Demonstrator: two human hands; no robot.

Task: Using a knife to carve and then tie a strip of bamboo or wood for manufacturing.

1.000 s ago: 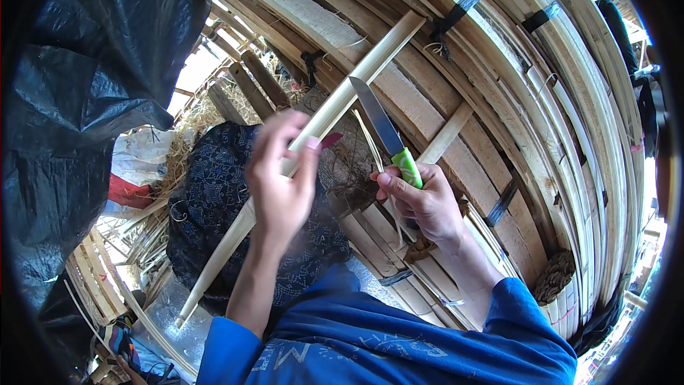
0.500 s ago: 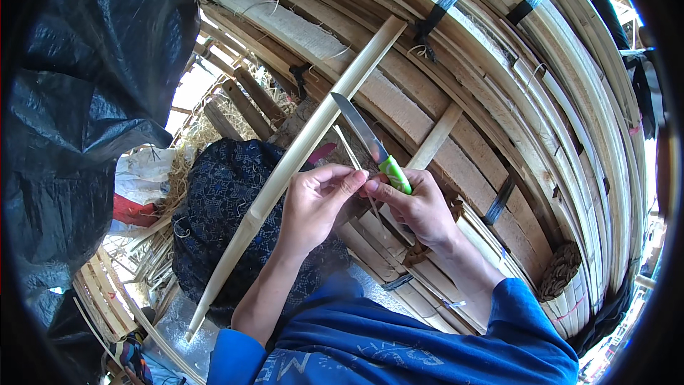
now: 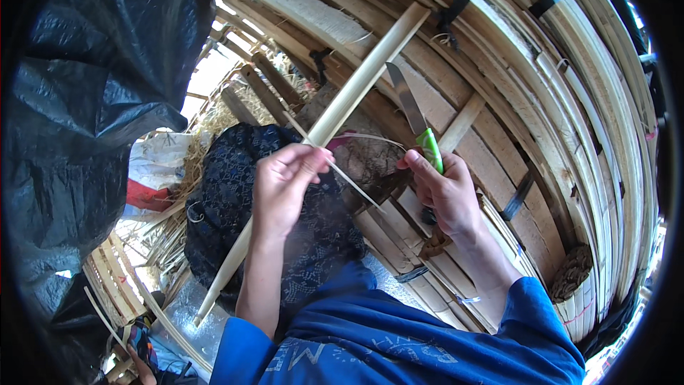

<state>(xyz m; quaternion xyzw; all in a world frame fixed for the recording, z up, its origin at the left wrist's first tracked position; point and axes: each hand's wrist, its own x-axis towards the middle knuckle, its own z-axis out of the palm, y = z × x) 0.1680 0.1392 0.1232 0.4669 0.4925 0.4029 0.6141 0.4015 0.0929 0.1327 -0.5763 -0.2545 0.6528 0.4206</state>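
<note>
My left hand (image 3: 280, 189) pinches a thin bamboo stick (image 3: 358, 188) between thumb and fingers; the stick slants from upper left to lower right. In my right hand (image 3: 449, 194) is a knife (image 3: 409, 100) with a green handle, its blade pointing up and away. A fine pale sliver (image 3: 374, 137) curves between my hands, and its right end meets my right thumb and fingertip. Behind my left hand a long split bamboo strip (image 3: 356, 94) runs diagonally; it passes partly hidden behind that hand and forearm. Dark patterned cloth (image 3: 231, 185) covers what lies below my left hand.
Bundled bamboo slats (image 3: 499, 64), bound with dark ties (image 3: 516, 196), curve round the far and right sides. A black plastic sheet (image 3: 78, 114) hangs at the left. Straw (image 3: 192, 164) and a red-and-white sack (image 3: 149, 196) lie beside the cloth.
My hands have moved apart: the left one leftward with the thin stick, the right one rightward with the knife. The pale sliver now bows across the gap. The view has shifted slightly.
</note>
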